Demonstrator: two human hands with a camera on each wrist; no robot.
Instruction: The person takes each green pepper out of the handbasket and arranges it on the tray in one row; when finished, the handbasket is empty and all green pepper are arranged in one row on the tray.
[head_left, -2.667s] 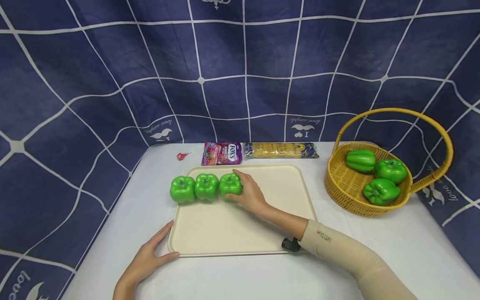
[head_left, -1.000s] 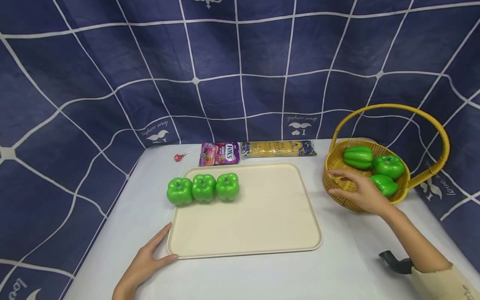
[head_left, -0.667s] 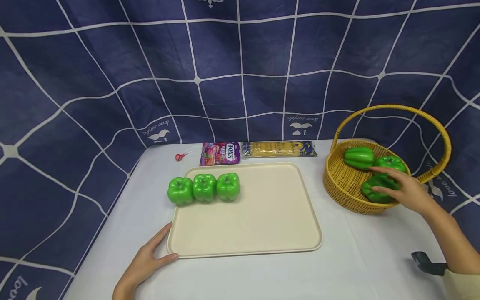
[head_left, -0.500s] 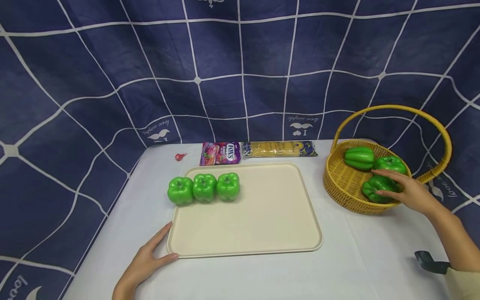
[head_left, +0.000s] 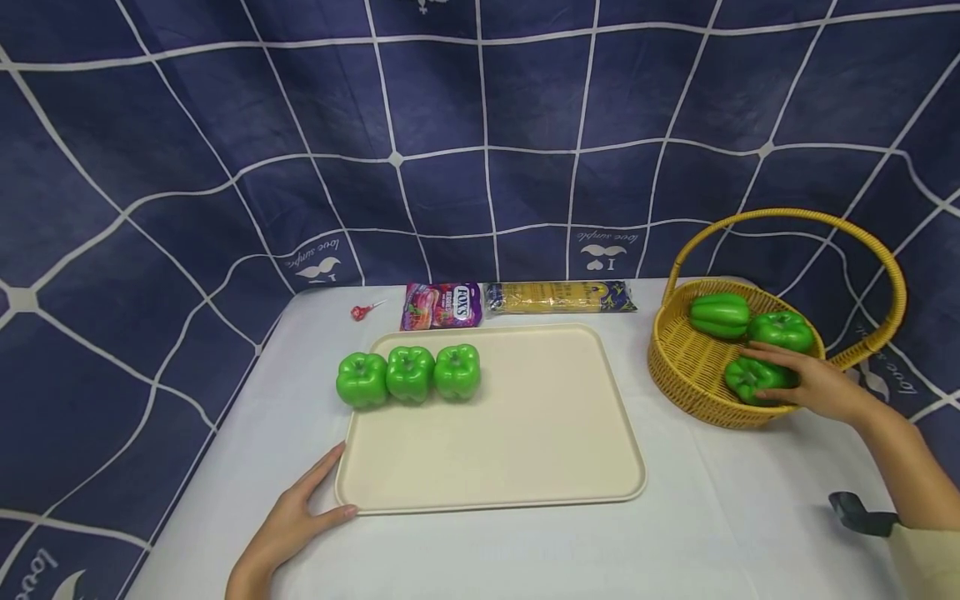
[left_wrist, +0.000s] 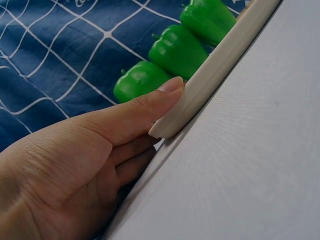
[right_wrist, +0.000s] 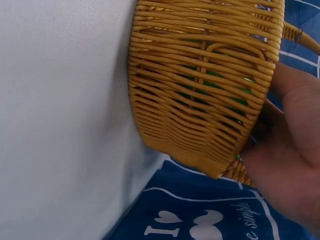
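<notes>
My right hand (head_left: pixel 813 383) is inside the wicker basket (head_left: pixel 678 392), its fingers and thumb around the nearest green bell pepper (head_left: pixel 742 379) and partly hiding it. Two more peppers lie behind: one on its side (head_left: pixel 720 316), one upright (head_left: pixel 782 329). In the right wrist view the basket's woven wall (right_wrist: pixel 200 90) hides most of the held pepper. My left hand (head_left: pixel 288 521) rests at the near left corner of the cream tray (head_left: pixel 495 450), fingers extended, thumb (left_wrist: pixel 170 90) touching the rim. Three green bell peppers (head_left: pixel 410 372) stand in a row at the tray's far left, the leftmost overlapping its edge.
Behind the tray lie a lollipop (head_left: pixel 360 312), a purple candy bag (head_left: pixel 442 307) and a pack of pasta (head_left: pixel 558 297). The basket's tall arched handle (head_left: pixel 795 214) rises over the peppers. A blue checked cloth (head_left: pixel 480 125) hangs behind the white table.
My right hand has let go of the third pepper on the tray, crossed right to the basket and lowered around its nearest pepper. My left hand has stayed at the tray corner.
</notes>
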